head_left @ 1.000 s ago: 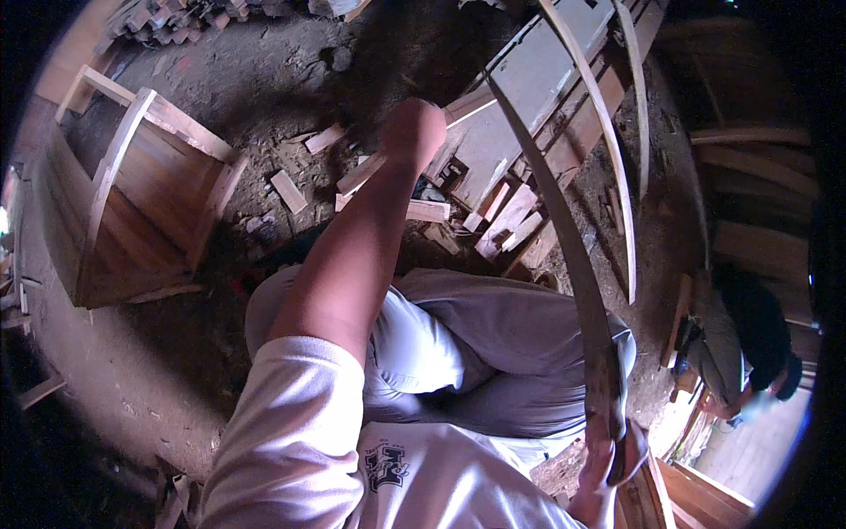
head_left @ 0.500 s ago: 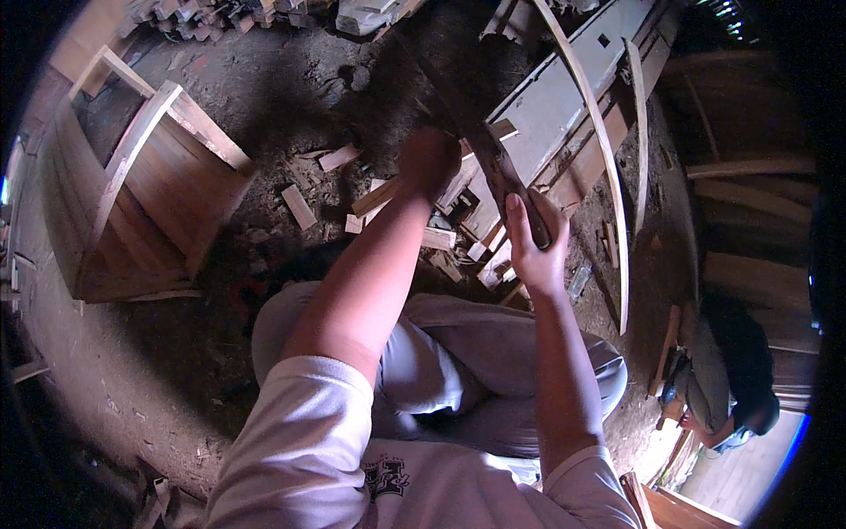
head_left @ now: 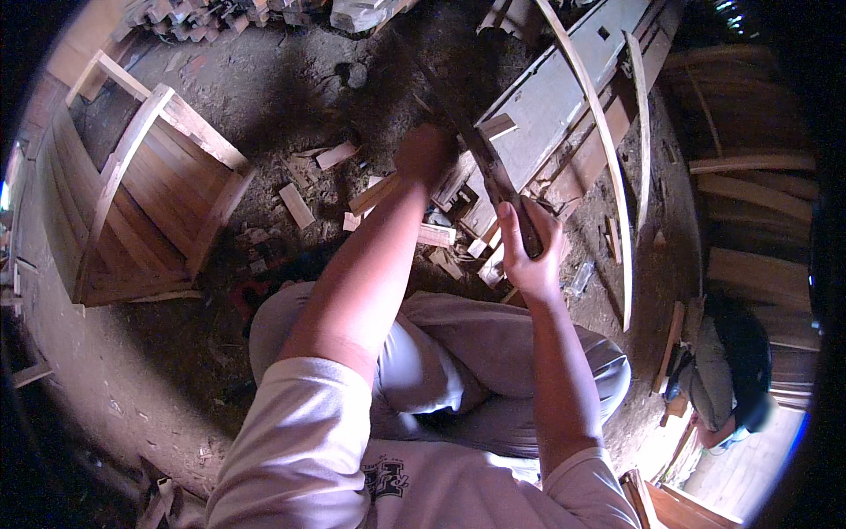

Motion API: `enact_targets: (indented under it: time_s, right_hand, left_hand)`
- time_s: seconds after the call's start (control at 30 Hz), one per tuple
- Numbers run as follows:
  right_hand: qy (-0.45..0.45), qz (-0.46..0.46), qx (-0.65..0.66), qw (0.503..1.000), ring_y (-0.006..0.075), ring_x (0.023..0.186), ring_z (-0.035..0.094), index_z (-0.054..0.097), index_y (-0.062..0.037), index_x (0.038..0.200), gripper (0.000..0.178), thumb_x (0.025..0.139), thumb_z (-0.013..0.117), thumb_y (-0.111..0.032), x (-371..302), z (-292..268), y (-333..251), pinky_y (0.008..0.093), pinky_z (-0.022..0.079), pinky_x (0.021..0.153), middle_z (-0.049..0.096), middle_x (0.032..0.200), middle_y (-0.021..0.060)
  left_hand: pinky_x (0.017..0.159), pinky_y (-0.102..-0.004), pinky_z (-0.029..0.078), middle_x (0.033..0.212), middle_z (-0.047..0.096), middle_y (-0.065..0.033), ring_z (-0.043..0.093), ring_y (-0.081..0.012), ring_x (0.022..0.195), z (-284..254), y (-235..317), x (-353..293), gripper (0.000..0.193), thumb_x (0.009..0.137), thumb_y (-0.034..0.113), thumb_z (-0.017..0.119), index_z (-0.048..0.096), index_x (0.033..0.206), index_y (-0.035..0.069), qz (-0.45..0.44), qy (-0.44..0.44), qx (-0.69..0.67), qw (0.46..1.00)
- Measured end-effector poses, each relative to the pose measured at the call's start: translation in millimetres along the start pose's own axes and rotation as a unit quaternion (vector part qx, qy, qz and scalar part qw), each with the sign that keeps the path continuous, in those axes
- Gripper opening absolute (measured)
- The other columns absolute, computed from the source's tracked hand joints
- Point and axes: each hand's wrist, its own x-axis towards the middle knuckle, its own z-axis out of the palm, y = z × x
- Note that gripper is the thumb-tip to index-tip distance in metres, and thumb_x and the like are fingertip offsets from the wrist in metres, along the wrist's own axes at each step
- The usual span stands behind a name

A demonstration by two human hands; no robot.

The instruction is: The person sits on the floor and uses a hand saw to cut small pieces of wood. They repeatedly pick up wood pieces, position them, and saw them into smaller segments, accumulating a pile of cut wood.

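Note:
My right hand [head_left: 534, 242] is wrapped round the handle of a long, dark-bladed tool [head_left: 483, 150], machete-like in shape. Its blade slants up and to the left, and its far part fades into shadow, so its edge cannot be made out. Left of the blade, my left hand [head_left: 427, 154] is low over the wood scraps, in deep shade. Its fingers are hidden, and what they hold, if anything, does not show. A small pale wood piece [head_left: 499, 126] lies by the blade, at the edge of a long grey board [head_left: 546, 95].
Wood offcuts [head_left: 297, 205] litter the dirt floor. A planked boat-like wooden frame [head_left: 159, 189] stands at left. Curved wooden strips [head_left: 608, 150] arch at right, near a clear bottle [head_left: 582, 277]. Another person [head_left: 731, 370] crouches at far right. Stacked lumber [head_left: 198, 18] lies at the back.
My right hand and the tool have shifted slightly left, and the pale wood piece by the blade shows more. My left hand has hardly moved. The other person's position has changed a little.

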Motion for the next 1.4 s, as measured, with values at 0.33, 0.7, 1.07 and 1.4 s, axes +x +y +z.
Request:
enact_targets:
  time_s: [0.33, 0.7, 1.07, 1.4]
  right_hand:
    - [-0.107, 0.026, -0.070, 0.992, 0.0209, 0.055, 0.056, 0.061, -0.0004, 0.084, 0.011, 0.093, 0.063, -0.007, -116, -98, -4, 0.0360, 0.041, 0.056, 0.057, 0.065, 0.0105]
    - [-0.085, 0.022, -0.166, 0.982, 0.0252, 0.074, 0.056, 0.058, -0.0011, 0.091, 0.016, 0.091, 0.063, -0.016, -240, -191, -65, 0.0405, 0.042, 0.075, 0.059, 0.072, 0.0103]
    - [0.005, 0.084, -0.118, 0.989, 0.0202, 0.042, 0.042, 0.051, -0.0046, 0.067, 0.037, 0.090, 0.067, -0.030, -183, -187, -103, 0.0352, 0.030, 0.045, 0.044, 0.055, 0.0054]
    - [0.012, 0.097, 0.236, 0.967, 0.0105, 0.045, 0.035, 0.045, -0.0006, 0.086, 0.039, 0.103, 0.060, -0.032, -235, -199, -68, 0.0270, 0.026, 0.042, 0.041, 0.060, 0.0023]
  left_hand:
    - [0.091, -0.0525, 0.057, 0.109, 0.074, -0.0213, 0.071, -0.0411, 0.104, 20, -24, 20, 0.029, 0.088, 0.027, 0.064, 0.078, 0.104, 0.009, -0.022, -0.097, 0.086, 0.991]
    - [0.091, -0.0508, 0.057, 0.108, 0.074, -0.0195, 0.071, -0.0409, 0.104, -31, 14, 4, 0.032, 0.090, 0.035, 0.060, 0.079, 0.099, 0.011, -0.053, -0.033, -0.016, 0.998]
    - [0.094, -0.0510, 0.055, 0.117, 0.072, -0.0223, 0.070, -0.0410, 0.109, -11, 9, 3, 0.034, 0.091, 0.025, 0.053, 0.077, 0.106, 0.005, -0.089, -0.094, 0.014, 0.992]
    - [0.084, -0.0526, 0.058, 0.099, 0.074, -0.0237, 0.073, -0.0425, 0.094, -41, 43, -20, 0.033, 0.095, 0.026, 0.052, 0.076, 0.094, 0.003, -0.080, 0.040, 0.009, 0.996]
